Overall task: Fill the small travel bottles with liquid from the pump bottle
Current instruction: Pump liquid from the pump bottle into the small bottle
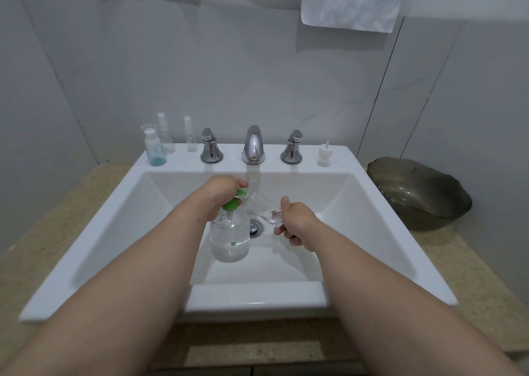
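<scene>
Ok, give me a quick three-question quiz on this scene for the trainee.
1. True or false: the left hand grips the pump bottle's green head.
2. How many small bottles stand on the sink ledge left of the faucet?
3. The right hand holds: A) a sponge, B) a clear travel bottle, C) a toothbrush.
Key: 1 true; 2 three; 3 B.
</scene>
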The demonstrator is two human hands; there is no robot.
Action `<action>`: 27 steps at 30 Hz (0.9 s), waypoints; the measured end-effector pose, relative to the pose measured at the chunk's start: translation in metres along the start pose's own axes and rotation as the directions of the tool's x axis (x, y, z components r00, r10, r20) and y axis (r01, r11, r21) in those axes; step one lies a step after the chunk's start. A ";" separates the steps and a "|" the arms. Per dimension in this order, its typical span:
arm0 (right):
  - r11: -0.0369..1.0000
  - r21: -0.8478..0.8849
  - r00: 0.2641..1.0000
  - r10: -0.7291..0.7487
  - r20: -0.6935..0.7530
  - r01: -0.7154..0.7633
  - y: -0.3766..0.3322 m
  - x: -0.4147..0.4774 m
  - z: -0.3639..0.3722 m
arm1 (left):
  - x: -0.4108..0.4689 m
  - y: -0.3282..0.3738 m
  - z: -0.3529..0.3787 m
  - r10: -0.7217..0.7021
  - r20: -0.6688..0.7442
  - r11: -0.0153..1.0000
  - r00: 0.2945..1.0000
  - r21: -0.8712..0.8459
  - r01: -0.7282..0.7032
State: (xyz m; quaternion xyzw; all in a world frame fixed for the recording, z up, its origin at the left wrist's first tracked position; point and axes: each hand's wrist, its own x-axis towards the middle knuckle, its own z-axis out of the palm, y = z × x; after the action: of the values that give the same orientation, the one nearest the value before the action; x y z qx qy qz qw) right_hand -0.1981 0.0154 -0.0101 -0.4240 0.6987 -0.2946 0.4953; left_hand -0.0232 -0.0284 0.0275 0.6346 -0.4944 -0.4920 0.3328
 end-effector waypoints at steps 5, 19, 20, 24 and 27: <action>1.000 0.001 1.000 -0.001 0.005 0.001 -0.001 0.000 -0.001 | -0.003 -0.005 0.002 -0.026 -0.038 0.993 0.999 -0.117 0.021; 1.000 0.005 1.000 -0.025 -0.016 0.025 0.000 0.004 0.000 | -0.009 0.004 0.001 -0.009 -0.013 0.997 1.000 -0.080 0.008; 1.000 0.009 1.000 -0.025 -0.017 0.025 0.000 0.003 0.000 | -0.008 0.004 0.001 -0.008 -0.007 0.997 1.000 -0.074 0.007; 1.000 0.011 0.999 -0.027 -0.019 0.027 -0.001 0.000 0.000 | -0.006 0.002 0.000 -0.011 0.010 0.998 1.000 -0.057 0.011; 1.000 0.004 0.999 -0.026 -0.023 0.026 -0.002 0.000 0.000 | -0.007 0.003 0.000 0.002 0.012 0.999 1.000 -0.054 -0.002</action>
State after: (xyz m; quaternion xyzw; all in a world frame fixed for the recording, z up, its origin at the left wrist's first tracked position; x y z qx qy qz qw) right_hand -0.1974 0.0150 -0.0085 -0.4287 0.6981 -0.3071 0.4843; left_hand -0.0242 -0.0230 0.0321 0.6219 -0.4838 -0.5086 0.3472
